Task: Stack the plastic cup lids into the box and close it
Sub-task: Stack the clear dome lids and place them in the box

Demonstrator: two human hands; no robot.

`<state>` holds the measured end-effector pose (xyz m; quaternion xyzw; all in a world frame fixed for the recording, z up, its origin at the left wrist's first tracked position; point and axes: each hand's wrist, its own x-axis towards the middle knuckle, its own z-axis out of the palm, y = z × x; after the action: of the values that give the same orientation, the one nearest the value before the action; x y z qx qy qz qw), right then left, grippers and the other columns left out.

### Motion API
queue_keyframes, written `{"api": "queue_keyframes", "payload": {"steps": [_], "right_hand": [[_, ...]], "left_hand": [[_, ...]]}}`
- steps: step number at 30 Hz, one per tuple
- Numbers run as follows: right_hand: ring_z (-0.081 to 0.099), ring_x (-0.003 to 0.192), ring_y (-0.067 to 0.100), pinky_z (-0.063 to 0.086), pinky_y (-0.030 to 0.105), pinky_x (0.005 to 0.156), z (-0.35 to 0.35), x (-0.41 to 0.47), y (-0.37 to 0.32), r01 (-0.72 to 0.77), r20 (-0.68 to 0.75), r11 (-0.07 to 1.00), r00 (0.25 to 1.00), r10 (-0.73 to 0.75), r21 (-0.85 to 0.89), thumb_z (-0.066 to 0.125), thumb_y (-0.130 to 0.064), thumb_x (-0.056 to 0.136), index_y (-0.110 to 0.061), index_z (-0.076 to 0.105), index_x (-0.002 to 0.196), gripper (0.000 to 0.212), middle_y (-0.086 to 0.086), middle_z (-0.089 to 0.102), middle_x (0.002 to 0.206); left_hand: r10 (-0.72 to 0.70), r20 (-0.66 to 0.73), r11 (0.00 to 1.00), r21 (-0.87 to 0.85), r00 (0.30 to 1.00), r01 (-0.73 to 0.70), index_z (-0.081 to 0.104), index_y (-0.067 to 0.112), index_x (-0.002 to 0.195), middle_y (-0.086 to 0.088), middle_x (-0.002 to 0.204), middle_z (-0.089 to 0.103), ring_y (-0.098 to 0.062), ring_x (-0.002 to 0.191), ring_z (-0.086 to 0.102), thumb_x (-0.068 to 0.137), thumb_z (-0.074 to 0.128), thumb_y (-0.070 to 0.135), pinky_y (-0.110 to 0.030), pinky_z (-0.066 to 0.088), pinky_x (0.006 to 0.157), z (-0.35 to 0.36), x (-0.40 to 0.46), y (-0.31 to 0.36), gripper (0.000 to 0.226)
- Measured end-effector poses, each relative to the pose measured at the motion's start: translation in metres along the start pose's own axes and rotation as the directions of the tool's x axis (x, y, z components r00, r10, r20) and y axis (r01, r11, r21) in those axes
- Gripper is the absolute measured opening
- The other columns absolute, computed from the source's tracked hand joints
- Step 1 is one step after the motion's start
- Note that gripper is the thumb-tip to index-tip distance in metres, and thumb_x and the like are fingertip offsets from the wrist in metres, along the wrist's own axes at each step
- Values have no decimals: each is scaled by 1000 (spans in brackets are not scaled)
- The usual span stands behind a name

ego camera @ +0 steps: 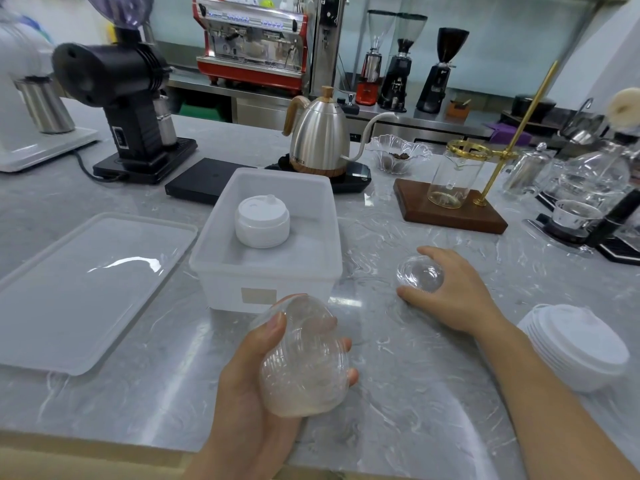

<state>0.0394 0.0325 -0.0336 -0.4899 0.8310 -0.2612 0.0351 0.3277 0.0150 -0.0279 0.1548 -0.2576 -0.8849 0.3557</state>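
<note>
Fingers (341,344) curl round clear lids (303,358); right hand (450,296) cups another lid (420,274)

Left hand (256,382) at 6 o'clock grips clear dome lid stack (304,358). Right hand (450,292) at 3 o'clock cups single clear lid (419,274) on counter (415,393). Open box (270,275) centre holds white lids (262,220); box cover (86,289) at 9 o'clock.

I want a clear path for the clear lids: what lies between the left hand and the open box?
Nothing. In the head view, only bare counter separates the left hand, holding clear lids, from the box.
</note>
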Motion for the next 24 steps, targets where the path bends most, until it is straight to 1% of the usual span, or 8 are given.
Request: {"api": "queue_keyframes", "payload": {"steps": [6,9,11,12,14,16,21,24], "right_hand": [[48,128,20,35,32,105,2,0,-3,35,-75,999,997,-34,10,82,-37,69,-24,52,136,75,0,53,139],[52,120,17,43,35,100,-7,0,-3,9,-188,985,982,24,174,82,-32,73,-24,54,135,69,-1,55,136],[52,115,15,43,32,93,-16,-1,1,-23,-281,961,954,103,274,81,-31,75,-23,54,135,66,1,56,136],[52,115,16,43,32,91,-20,-3,4,-49,-298,957,945,137,286,80,-33,76,-23,54,135,65,2,56,136],[51,114,16,43,33,91,-24,-5,10,-105,-264,958,948,178,267,80,-35,76,-22,54,135,66,4,56,137],[52,118,19,43,36,96,-21,-6,12,-133,-197,964,964,180,230,81,-36,76,-20,53,136,68,5,55,138],[50,128,22,40,39,105,-14,-7,7,-110,-20,989,993,113,100,80,-42,74,-21,53,135,70,2,52,140],[51,126,20,39,35,104,-12,-8,7,-104,7,992,995,103,77,83,-44,70,-20,56,132,71,1,53,138]], "left_hand": [[7,-8,1000,-2,1000,-7,69,10,114,-27,113,64,-49,98,62,39,94,40,-59,57,75,1,-1,0,84],[-10,-17,1000,4,1000,10,67,9,119,-28,118,63,-50,100,62,38,94,40,-57,57,73,1,-2,1,91],[-19,-19,1000,2,1000,19,65,9,122,-28,121,62,-50,102,62,37,94,40,-57,57,73,1,-3,2,96],[-20,-19,1000,-1,1000,20,64,9,123,-28,121,62,-50,102,61,37,95,40,-57,57,73,1,-3,2,96],[-16,-16,1000,-5,1000,16,65,9,122,-28,120,62,-50,102,61,37,95,40,-57,57,73,1,-3,2,95],[-13,-12,1000,-5,1000,13,65,9,121,-28,119,62,-50,101,61,38,94,40,-57,57,73,0,-2,2,93],[-12,-2,1000,-14,1000,12,66,11,120,-27,118,63,-48,99,62,37,94,40,-57,57,73,0,-2,1,92],[-9,-2,1000,-18,1000,9,67,11,118,-28,117,63,-48,97,63,36,95,39,-57,58,73,0,-2,1,91]]}}
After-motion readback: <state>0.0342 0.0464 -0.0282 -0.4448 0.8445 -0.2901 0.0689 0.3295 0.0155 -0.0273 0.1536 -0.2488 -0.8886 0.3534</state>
